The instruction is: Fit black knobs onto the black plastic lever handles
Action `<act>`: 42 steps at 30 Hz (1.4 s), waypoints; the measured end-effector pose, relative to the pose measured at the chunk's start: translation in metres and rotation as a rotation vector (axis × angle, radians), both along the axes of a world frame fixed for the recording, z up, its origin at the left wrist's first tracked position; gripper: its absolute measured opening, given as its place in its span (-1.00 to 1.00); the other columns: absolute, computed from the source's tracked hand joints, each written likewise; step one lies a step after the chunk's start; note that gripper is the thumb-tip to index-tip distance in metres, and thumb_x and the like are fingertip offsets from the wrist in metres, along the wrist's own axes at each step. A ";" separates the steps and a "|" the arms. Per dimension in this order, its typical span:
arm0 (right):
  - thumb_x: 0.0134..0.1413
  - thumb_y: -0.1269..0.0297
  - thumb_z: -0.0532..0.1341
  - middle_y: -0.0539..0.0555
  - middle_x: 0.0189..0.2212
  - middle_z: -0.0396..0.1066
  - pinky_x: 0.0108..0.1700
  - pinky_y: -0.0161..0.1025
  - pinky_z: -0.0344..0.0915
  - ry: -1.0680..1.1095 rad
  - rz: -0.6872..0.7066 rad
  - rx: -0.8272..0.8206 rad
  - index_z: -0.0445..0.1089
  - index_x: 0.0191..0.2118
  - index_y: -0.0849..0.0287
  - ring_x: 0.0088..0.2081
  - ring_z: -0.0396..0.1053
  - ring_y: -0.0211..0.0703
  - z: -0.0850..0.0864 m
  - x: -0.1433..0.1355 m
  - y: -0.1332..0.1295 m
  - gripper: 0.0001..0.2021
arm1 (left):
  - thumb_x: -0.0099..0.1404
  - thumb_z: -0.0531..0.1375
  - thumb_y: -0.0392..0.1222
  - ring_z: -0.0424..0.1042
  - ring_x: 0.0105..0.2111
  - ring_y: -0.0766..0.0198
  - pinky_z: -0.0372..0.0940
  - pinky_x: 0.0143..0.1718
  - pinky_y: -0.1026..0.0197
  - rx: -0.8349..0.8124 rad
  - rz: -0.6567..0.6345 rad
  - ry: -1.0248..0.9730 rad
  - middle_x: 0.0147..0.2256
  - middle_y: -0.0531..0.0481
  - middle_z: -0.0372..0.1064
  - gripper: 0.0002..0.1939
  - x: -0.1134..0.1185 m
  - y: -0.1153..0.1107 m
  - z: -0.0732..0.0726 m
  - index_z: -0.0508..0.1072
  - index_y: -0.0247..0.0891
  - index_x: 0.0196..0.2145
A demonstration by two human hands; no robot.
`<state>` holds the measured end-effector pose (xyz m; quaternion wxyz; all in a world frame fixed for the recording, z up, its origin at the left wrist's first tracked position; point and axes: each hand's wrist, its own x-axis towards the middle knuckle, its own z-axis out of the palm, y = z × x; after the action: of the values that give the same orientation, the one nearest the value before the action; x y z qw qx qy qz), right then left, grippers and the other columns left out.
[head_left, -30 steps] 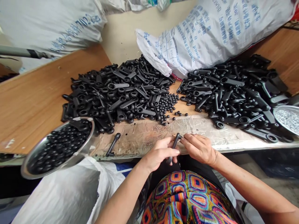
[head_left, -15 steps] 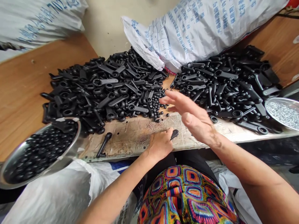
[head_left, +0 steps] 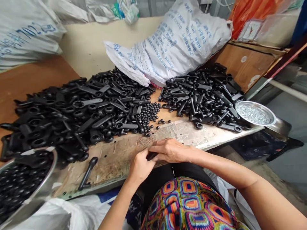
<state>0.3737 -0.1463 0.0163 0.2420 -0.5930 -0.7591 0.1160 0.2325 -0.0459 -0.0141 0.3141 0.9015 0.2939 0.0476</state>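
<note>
At the front edge of the work board (head_left: 115, 156), my left hand (head_left: 141, 167) is closed on a black crank handle (head_left: 151, 156). Only a little dark part of the handle shows between my hands. My right hand (head_left: 171, 150) is wrapped over the same handle from the other side, its fingertips meeting my left fingers. Another crank handle (head_left: 88, 172) lies alone on the board to the left. Small black knobs (head_left: 150, 113) are scattered just beyond my hands.
A large heap of black crank handles (head_left: 79, 111) covers the left, a smaller heap (head_left: 203, 95) the right. Bowls of black balls (head_left: 24, 179) and silvery pins (head_left: 254, 113) flank the board. A printed white sack (head_left: 165, 48) leans behind.
My right hand has come down from above the board and closed on the handle beside my left hand. The view has shifted, showing more on the right.
</note>
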 end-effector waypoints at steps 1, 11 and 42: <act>0.19 0.27 0.06 0.12 -0.24 0.41 -0.25 -0.31 0.27 -0.030 0.001 -0.008 0.32 -0.01 0.19 -0.28 0.38 -0.19 0.000 -0.001 -0.005 -0.72 | 0.10 0.11 -0.21 0.43 -0.33 0.15 0.26 -0.31 0.22 -0.072 -0.005 -0.051 -0.37 -0.08 0.46 -0.75 -0.006 -0.001 -0.001 0.43 -0.28 -0.24; 0.18 0.25 0.06 0.10 -0.28 0.42 -0.28 -0.27 0.26 -0.206 -0.534 0.316 0.42 -0.13 0.17 -0.29 0.37 -0.18 0.046 0.096 -0.044 -0.75 | 0.10 0.15 0.08 0.25 0.04 -0.03 0.11 0.09 0.00 0.647 0.544 -0.118 0.02 -0.05 0.30 -0.50 -0.102 0.056 0.019 0.32 -0.11 -0.02; 0.13 0.35 0.04 0.12 -0.27 0.45 -0.33 -0.33 0.23 -0.529 -0.586 -0.284 0.39 -0.21 0.15 -0.21 0.41 -0.10 0.004 0.084 0.027 -0.80 | 0.06 0.24 -0.11 0.41 -0.40 0.26 0.29 -0.27 0.24 -0.376 0.413 -0.604 -0.38 0.02 0.46 -0.63 -0.036 0.044 0.010 0.45 -0.29 -0.16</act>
<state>0.4572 -0.1197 0.0198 -0.0228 -0.8208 -0.5707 -0.0106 0.1968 -0.0017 -0.0044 0.5296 0.6958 0.3668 0.3177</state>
